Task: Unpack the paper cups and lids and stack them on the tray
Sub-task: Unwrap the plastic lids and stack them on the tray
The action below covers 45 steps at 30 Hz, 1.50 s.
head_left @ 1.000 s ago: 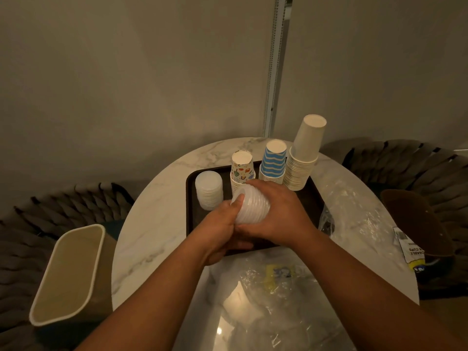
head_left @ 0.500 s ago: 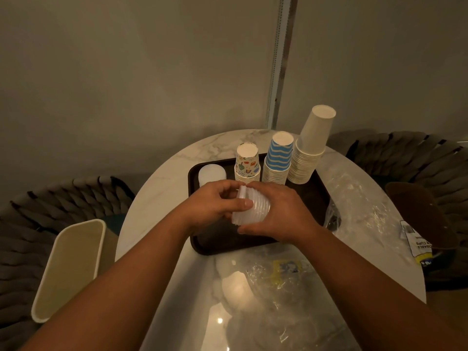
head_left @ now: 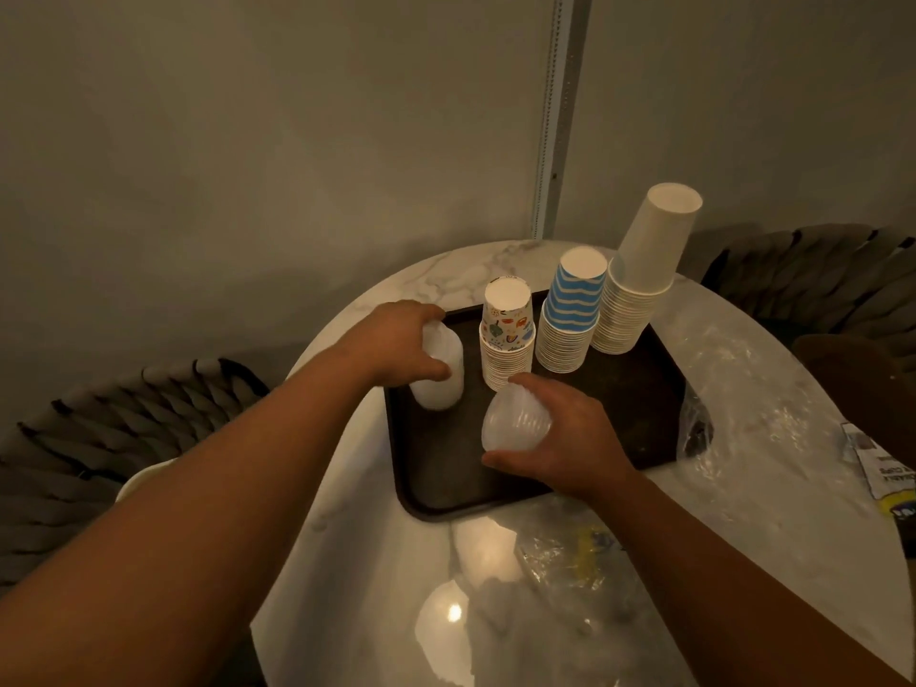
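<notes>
Two hands have parted: left hand (head_left: 396, 342) now grips the lid stack (head_left: 438, 374) on the tray (head_left: 619, 419); right hand (head_left: 555, 441) holds another lid bundle (head_left: 515, 421).

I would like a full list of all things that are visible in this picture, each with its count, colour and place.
tray: one, dark, on the table
patterned cups: one stack, white with coloured prints, back of the tray, leftmost cup stack
striped cups: one stack, blue and white, middle
plain cups: one stack, cream, rightmost and tallest
left lids: one stack, white, left of the tray, under the left hand
right lids: one stack, white, over the tray, in the right hand
table: one, white marble, round
wrappers: several, clear plastic, near and right table
bin: one, cream, left, mostly hidden
chairs: two, dark woven, both sides
left hand: grips left lids
right hand: grips right lids
</notes>
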{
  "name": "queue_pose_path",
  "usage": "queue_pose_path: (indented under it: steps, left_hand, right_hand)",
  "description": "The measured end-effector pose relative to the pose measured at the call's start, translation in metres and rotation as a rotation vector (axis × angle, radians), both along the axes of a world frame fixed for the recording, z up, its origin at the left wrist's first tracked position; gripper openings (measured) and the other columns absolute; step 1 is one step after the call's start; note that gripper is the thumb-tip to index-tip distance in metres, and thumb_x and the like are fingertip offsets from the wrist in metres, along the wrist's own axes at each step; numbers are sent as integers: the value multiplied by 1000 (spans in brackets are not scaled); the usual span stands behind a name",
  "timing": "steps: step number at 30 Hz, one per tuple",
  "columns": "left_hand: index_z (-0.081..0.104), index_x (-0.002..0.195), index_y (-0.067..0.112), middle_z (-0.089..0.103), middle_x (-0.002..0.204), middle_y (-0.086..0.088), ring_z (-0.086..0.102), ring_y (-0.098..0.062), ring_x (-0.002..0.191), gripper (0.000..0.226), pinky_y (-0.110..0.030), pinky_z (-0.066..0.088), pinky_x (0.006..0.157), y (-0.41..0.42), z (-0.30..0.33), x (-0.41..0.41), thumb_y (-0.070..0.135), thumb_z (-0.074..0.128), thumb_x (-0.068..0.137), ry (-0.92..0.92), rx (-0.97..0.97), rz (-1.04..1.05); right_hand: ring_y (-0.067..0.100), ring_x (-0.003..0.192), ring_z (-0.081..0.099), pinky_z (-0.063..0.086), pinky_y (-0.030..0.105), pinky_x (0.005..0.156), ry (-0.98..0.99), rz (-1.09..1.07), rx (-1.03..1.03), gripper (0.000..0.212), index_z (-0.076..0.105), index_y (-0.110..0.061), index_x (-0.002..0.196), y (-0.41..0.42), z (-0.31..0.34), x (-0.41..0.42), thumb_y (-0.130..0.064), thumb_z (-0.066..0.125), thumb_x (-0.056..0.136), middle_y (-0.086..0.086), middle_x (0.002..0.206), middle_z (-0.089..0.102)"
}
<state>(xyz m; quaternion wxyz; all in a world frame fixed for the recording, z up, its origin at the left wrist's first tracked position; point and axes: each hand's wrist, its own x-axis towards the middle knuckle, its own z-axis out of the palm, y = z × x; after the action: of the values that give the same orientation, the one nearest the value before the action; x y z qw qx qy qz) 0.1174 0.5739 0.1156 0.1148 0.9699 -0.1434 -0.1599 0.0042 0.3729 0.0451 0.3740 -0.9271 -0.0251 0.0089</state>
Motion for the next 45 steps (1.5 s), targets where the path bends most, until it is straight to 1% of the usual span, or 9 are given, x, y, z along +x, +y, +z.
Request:
queue_pose_path:
  steps: [6,18,24,26,28,30,33,40,45]
  left_hand:
    - [37,148,24,43,148,-5,43,-27,132,85,-39,42,105,-11,-25,37,47,77,76,29,173,-146]
    - [31,149,26,39,150,-5,44,-27,131,89,-38,43,102,-12,-46,41,46,77,77,102,159,-116]
    - [18,154,28,12,163,-4,16,-28,148,109,-46,28,116,-10,-25,24,56,80,69,99,80,-33]
    - [32,150,24,26,159,-4,26,-24,144,94,-41,32,113,-11,-9,3,56,76,73,-19,-14,13]
    - [51,136,24,51,140,1,51,-17,124,67,-31,43,98,-16,1,-25,52,72,79,-104,-231,89]
    - [59,122,30,62,118,10,61,-10,103,53,-29,51,87,-24,4,-52,54,73,77,61,-432,146]
    - [55,123,35,62,109,14,63,-7,97,63,-33,57,87,-38,-3,-79,55,79,68,329,-604,152]
    - [51,131,27,64,110,4,65,-14,100,64,-31,59,81,-39,-1,-93,21,82,75,463,-859,235]
    - [52,131,26,65,114,1,65,-16,105,63,-38,59,86,-35,-4,-98,18,81,76,483,-901,256]
  right_hand:
    - [9,123,45,34,22,99,9,-46,26,98,47,-31,137,1,-8,5,-54,88,52,-9,137,51]
    - [9,119,49,42,29,102,11,-67,44,98,49,-31,136,-4,-12,6,-58,88,50,-10,133,54]
    - [10,118,51,45,34,102,-46,-44,56,97,51,-28,134,-7,-4,3,-57,88,49,-8,130,57]
    - [8,118,49,43,31,102,-39,-33,49,97,49,-29,135,-8,0,1,-57,88,50,-9,132,55]
    - [8,118,49,43,30,102,-41,-23,52,96,50,-31,134,-9,5,0,-59,87,50,-10,131,55]
    - [8,115,52,45,32,100,-46,-2,50,94,52,-31,132,-9,10,-1,-62,85,50,-11,128,58]
    - [6,108,56,48,34,96,-60,67,53,89,55,-30,130,-6,22,-3,-61,84,52,-12,120,63]
    - [9,114,52,36,21,94,-73,122,-22,101,50,-26,137,-8,40,-11,-57,88,49,-7,127,59]
    - [0,105,46,37,21,95,-81,129,-18,95,53,-26,133,-6,43,-15,-55,89,50,-8,125,60]
